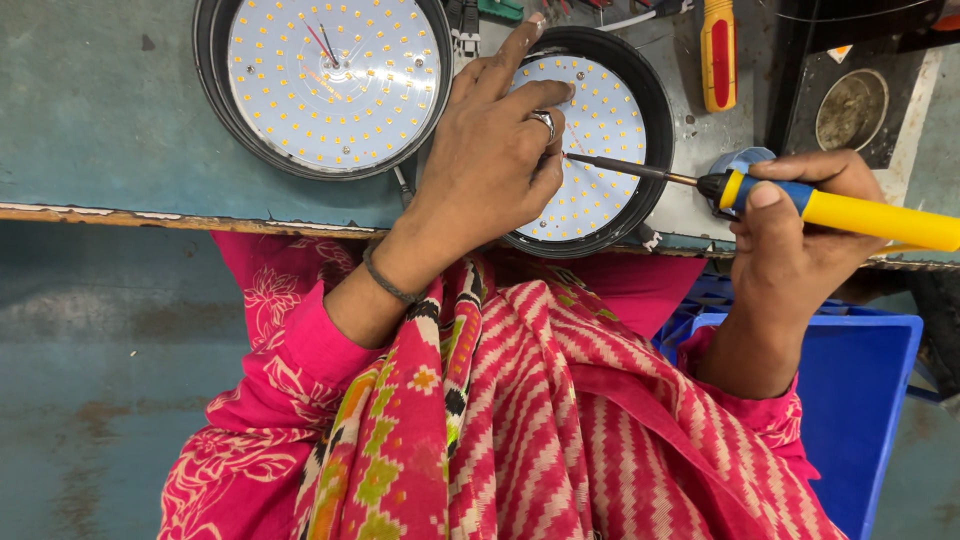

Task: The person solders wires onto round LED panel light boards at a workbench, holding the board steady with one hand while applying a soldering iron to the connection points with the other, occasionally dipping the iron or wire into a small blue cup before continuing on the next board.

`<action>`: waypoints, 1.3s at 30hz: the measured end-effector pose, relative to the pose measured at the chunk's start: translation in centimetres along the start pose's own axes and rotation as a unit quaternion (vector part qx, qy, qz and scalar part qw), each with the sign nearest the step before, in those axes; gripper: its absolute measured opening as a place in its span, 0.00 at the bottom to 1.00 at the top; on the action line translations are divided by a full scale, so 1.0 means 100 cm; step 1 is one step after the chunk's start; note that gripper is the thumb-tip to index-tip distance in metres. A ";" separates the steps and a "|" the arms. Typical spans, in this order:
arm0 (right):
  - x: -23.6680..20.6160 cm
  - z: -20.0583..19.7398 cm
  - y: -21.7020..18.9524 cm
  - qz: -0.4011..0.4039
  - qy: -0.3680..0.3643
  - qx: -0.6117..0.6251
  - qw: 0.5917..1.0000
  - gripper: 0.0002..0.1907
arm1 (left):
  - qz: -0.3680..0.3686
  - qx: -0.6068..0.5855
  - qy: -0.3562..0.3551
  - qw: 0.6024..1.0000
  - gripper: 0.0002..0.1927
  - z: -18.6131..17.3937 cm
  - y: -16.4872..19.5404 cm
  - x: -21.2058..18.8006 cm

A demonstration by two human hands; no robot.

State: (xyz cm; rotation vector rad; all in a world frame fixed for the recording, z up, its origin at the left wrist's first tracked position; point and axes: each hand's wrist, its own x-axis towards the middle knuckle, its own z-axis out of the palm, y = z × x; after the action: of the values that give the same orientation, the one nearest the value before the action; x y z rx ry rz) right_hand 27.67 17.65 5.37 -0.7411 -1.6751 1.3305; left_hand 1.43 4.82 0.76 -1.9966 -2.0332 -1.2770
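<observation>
1. Filling the bottom of the frame: pink patterned clothing (520, 420) of the person; a blue plastic bin (860, 400) sits at lower right, beside the right forearm.
2. Right hand (790, 240), right of centre, clenched around a soldering iron (850, 208) with a yellow and blue handle; the thumb lies on top of the blue collar. The metal tip points left and meets the LED board near the left hand's fingers.
3. Left hand (495, 160), centre frame, rests on the round LED lamp (600, 140) at the bench edge. Fingers curled and pressing on the white board, index finger stretched toward the upper rim; whether it pinches anything, cannot tell. Ring on one finger, bangle at the wrist.
4. Second round LED lamp (335, 75), upper left, on the grey-green bench (100, 120), untouched.
5. Screwdriver (718, 55) with red and yellow handle, top edge, right of centre.
</observation>
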 end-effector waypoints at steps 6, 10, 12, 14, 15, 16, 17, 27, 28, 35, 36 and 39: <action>0.004 0.003 -0.005 -0.038 0.020 0.009 0.999 0.08 | 0.002 0.008 0.000 1.000 0.05 -0.001 0.000 0.001; 0.007 0.004 -0.010 -0.035 0.014 0.001 0.999 0.09 | -0.003 0.002 -0.006 1.000 0.05 0.000 0.000 0.001; 0.008 0.005 -0.010 -0.030 0.010 -0.001 1.000 0.10 | -0.001 0.010 -0.002 1.000 0.05 0.000 0.000 0.000; 0.008 0.005 -0.009 -0.028 0.011 -0.006 1.000 0.10 | 0.000 0.013 0.000 1.000 0.05 0.000 0.001 0.000; 0.008 0.005 -0.009 -0.027 0.011 -0.007 1.000 0.10 | 0.001 0.013 -0.001 1.000 0.05 0.000 0.001 0.000; 0.008 0.005 -0.008 -0.027 0.012 -0.005 1.000 0.10 | 0.001 0.013 -0.001 1.000 0.05 0.000 0.001 0.000; 0.008 0.005 -0.008 -0.028 0.011 -0.001 1.000 0.10 | 0.001 0.010 -0.002 1.000 0.05 0.000 0.001 0.001; 0.006 0.004 -0.003 -0.021 0.010 -0.011 1.000 0.07 | -0.004 0.007 -0.008 1.000 0.05 0.000 0.001 0.001; 0.006 0.004 -0.002 -0.024 0.000 -0.003 1.000 0.07 | -0.002 0.009 -0.008 1.000 0.05 0.000 0.000 0.001; 0.005 0.000 0.005 -0.022 -0.014 -0.004 1.000 0.07 | -0.009 0.011 -0.012 1.000 0.05 0.002 0.000 0.000; 0.004 -0.001 0.005 -0.024 -0.019 -0.002 1.000 0.08 | -0.008 0.013 -0.011 1.000 0.05 0.002 0.000 0.000; 0.004 -0.003 0.007 -0.027 -0.022 -0.014 0.999 0.08 | -0.005 0.014 -0.012 1.000 0.05 0.002 0.000 0.000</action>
State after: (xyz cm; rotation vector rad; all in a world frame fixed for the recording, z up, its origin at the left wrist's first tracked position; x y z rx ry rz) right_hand 27.70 18.27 4.83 -0.6826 -1.7399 1.2953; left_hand 1.51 4.90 0.66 -2.0007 -2.0627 -1.2265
